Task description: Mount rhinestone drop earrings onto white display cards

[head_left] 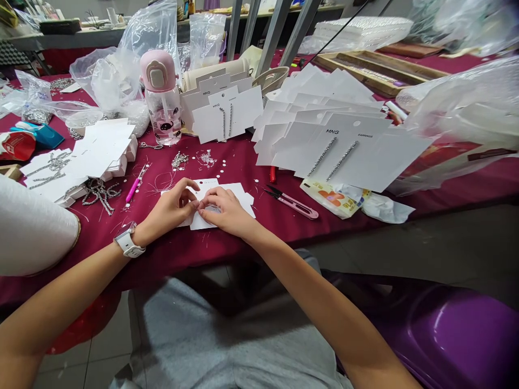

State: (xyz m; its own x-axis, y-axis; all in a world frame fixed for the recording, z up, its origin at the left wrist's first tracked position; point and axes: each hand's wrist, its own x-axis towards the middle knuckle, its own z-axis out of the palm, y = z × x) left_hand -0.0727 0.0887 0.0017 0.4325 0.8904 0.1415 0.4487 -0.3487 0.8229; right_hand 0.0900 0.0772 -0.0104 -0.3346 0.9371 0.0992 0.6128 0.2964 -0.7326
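Observation:
My left hand (177,204) and my right hand (222,208) meet fingertip to fingertip over a white earring card (199,222) near the table's front edge. Both hands are closed in a pinch. Whatever the fingertips hold is too small and too covered to make out. A bit of clear plastic shows under the right fingers. More white cards (247,202) lie beneath and beside this one. Just beyond the hands are a small heap of silvery pieces (179,160) and some clear bits (206,158). Fine clear thread (161,181) curls by my left hand.
Pink thread snips (292,203) and a tissue pack (335,199) lie to the right. Stacked cards with chain earrings (352,148) stand behind them. A pink-lidded bottle (162,102) stands at back left, a magenta-handled tool (134,187) lies left, and a big white roll (34,227) sits at front left.

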